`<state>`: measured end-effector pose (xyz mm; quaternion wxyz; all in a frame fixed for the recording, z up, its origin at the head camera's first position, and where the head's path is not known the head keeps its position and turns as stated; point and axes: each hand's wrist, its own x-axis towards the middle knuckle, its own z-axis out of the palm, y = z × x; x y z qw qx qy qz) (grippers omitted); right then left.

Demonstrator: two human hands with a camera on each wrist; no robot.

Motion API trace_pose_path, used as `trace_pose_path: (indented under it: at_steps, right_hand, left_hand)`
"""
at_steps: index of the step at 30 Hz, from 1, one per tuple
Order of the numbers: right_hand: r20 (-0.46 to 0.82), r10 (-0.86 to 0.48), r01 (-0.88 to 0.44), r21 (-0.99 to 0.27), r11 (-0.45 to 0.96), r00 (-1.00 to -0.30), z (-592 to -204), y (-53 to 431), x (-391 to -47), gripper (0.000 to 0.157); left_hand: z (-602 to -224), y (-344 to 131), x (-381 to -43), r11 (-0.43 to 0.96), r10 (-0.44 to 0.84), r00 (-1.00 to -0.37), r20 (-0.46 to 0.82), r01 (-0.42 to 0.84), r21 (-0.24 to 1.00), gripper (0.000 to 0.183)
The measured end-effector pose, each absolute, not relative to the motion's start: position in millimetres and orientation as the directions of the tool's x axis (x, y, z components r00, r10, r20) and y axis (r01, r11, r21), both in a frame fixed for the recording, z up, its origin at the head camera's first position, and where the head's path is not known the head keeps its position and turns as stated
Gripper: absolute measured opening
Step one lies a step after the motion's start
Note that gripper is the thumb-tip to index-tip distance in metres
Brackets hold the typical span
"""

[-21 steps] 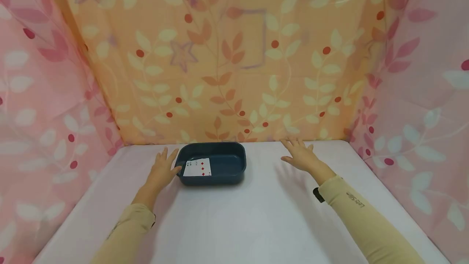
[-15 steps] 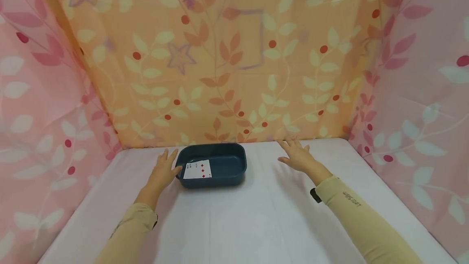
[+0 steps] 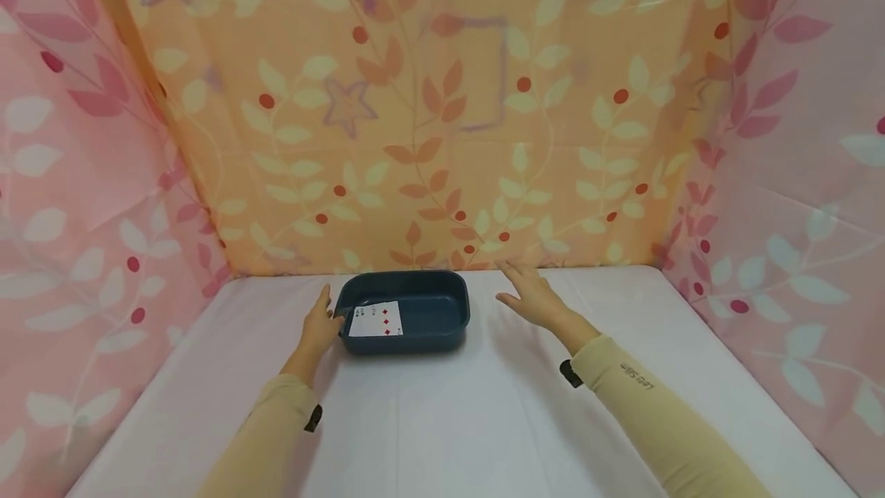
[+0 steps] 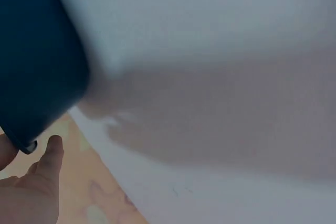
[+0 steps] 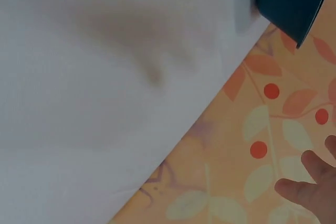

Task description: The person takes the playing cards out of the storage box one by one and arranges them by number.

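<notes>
A dark blue rectangular basin (image 3: 432, 340) stands on the white table. White playing cards (image 3: 366, 321) lie overlapped at its left side; one shows red diamonds, others small black corner marks. My left hand (image 3: 318, 333) is at the basin's left end, its thumb overlapping the rim in the head view. In the left wrist view, the thumb is by the rim of the basin (image 4: 37, 51) and a straight finger (image 4: 51, 156) extends outside it, with a gap between. My right hand (image 3: 539, 300) hovers to the right of the basin, fingers spread and holding nothing.
White cloth covers the table (image 3: 442, 421). An orange leaf-patterned curtain (image 3: 429, 98) rises along its back edge, just behind the basin. Pink patterned curtains (image 3: 83, 175) close in both sides. Each wrist wears a dark band (image 3: 571, 373).
My right hand has moved left toward the basin. My left hand has turned and shifted slightly right, closer against the rim, its fingers less spread. The basin and cards look unchanged.
</notes>
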<state>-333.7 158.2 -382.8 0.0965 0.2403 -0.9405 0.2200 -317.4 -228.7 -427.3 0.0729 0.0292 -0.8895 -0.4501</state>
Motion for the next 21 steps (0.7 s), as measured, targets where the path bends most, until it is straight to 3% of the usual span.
trace_pose_path:
  at_steps: [5, 9, 14, 21]
  right_hand:
    - [0.358, -0.438, -0.565, -0.466, 0.681, -0.824, -392, 132, -339, 0.062]
    - [0.382, -0.408, -0.558, -0.6, 0.573, -0.829, -398, 109, -341, 0.059]
    - [0.327, -0.32, -0.436, -0.817, 0.376, -0.889, -402, 77, -341, 0.057]
    - [0.239, -0.305, -0.316, -0.919, 0.236, -0.922, -420, 41, -349, 0.056]
  left_hand:
    - [-430, -225, -319, 0.525, -0.205, -0.973, 0.109, -0.015, 0.851, 0.071]
    - [-429, -222, -318, 0.5, -0.278, -0.957, 0.081, -0.072, 0.863, 0.066]
    - [-426, -215, -319, 0.397, -0.355, -0.935, 0.009, -0.142, 0.907, 0.061]
    - [-431, -212, -320, 0.208, -0.37, -0.927, -0.05, -0.136, 0.969, 0.058]
